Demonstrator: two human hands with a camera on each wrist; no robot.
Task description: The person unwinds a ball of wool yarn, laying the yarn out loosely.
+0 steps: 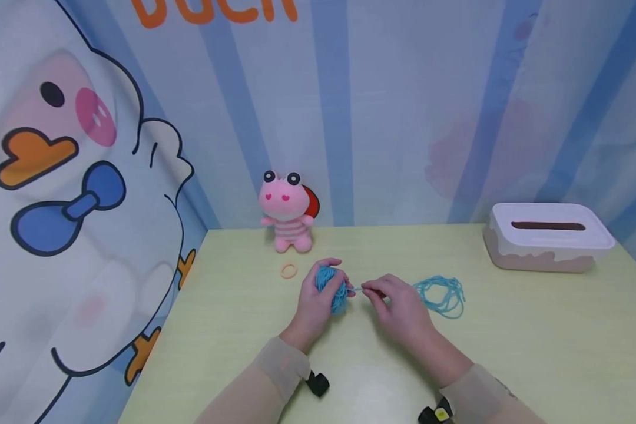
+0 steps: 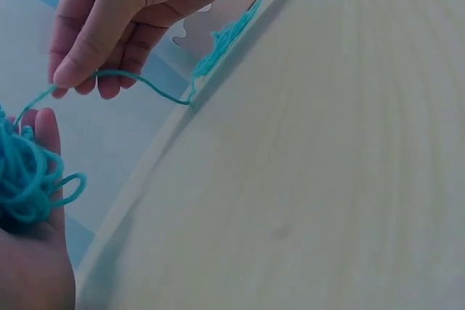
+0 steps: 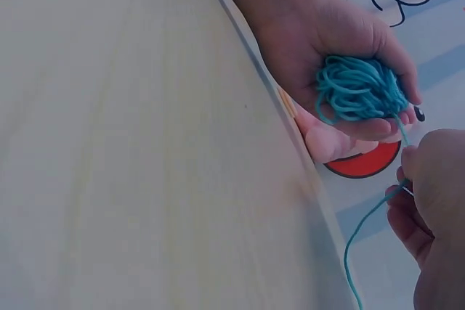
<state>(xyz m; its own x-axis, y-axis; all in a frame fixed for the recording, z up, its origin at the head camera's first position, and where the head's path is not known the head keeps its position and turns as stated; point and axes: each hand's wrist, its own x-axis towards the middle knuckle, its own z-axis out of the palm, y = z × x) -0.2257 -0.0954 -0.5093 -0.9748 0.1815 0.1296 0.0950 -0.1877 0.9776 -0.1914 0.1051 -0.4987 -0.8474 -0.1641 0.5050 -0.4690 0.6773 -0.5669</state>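
A bundle of blue yarn sits in my left hand, its fingers and thumb curled round it. From the bundle a strand runs to my right hand, which pinches it between thumb and fingers. In the right wrist view, the yarn bundle shows many loops, and the strand passes through the right hand and trails down. A small loop sticks out of the bundle in the left wrist view. Beyond the right hand, a loose coil of the same yarn lies on the table.
A pink plush toy stands at the table's back edge, with a small orange ring in front of it. At the back right is a white and brown tissue box. A curtain with a duck print hangs behind and left of the table.
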